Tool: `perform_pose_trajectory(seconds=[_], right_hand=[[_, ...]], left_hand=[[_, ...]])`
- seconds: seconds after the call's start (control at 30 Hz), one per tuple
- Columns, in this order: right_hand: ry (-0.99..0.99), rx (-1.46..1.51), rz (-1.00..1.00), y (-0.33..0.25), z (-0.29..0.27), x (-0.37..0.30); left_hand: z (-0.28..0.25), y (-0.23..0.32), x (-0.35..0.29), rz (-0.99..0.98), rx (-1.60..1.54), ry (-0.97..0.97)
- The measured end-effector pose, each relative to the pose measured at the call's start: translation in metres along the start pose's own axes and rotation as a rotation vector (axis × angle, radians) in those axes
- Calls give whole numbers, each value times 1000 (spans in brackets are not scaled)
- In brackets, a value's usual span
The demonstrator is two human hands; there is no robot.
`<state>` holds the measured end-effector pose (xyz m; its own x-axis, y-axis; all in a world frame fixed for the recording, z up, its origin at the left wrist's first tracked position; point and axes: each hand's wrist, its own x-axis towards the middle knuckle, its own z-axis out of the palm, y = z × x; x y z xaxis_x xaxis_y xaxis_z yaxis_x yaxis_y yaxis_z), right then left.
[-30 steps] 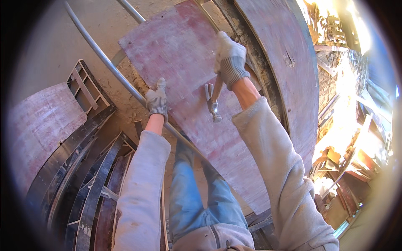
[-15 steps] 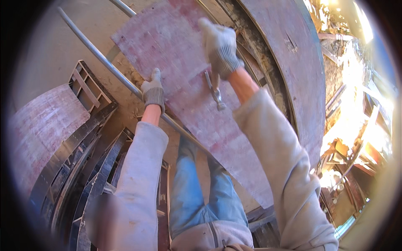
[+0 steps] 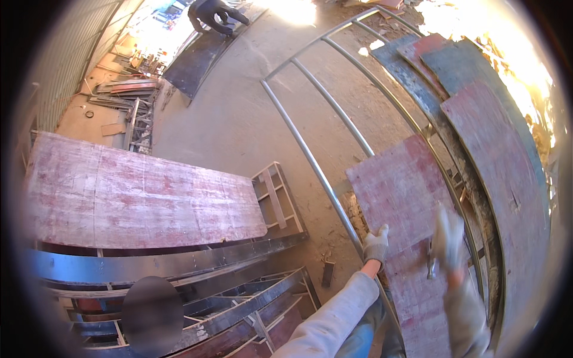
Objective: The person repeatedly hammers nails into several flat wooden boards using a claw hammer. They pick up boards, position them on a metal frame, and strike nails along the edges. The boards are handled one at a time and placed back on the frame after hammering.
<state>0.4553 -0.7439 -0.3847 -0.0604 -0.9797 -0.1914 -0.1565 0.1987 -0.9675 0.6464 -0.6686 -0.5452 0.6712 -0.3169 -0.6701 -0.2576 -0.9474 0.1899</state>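
A long reddish plywood panel (image 3: 406, 197) with a worn, pale-streaked face lies across a frame of metal tubes (image 3: 310, 161). My left hand (image 3: 376, 244), in a pale knit glove, is closed at the panel's left edge, its thumb up and its other fingers partly hidden. To the right, over the panel, my gloved right hand (image 3: 447, 235) is smeared by motion. It grips a hammer (image 3: 431, 268), whose metal head shows beside the wrist; most of the handle is hidden.
Curved panels (image 3: 501, 161) lean along the right. At left, another reddish panel (image 3: 143, 191) rests on stacked dark frames (image 3: 239, 310). Sandy floor (image 3: 227, 131) stretches ahead. Far off, a person in dark clothing (image 3: 212, 15) bends over a dark sheet (image 3: 200, 59).
The view has swung left and outward, bringing in the far floor, the other person and the whole tube frame. My right hand has come down closer to my left, still with the hammer.
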Motion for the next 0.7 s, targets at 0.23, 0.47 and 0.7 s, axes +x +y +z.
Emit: perform_pose_trajectory(seconds=[0.23,0.47,0.7], right_hand=[[-45,-57,353,1,-136,-288],[-125,503,520,-1,-41,-170],[-124,229,530,-8,59,-66]], left_hand=[[-28,11,-26,150,-337,-25],[-51,26,-22,38,-227,-123],[-58,26,-24,88,-215,-111]])
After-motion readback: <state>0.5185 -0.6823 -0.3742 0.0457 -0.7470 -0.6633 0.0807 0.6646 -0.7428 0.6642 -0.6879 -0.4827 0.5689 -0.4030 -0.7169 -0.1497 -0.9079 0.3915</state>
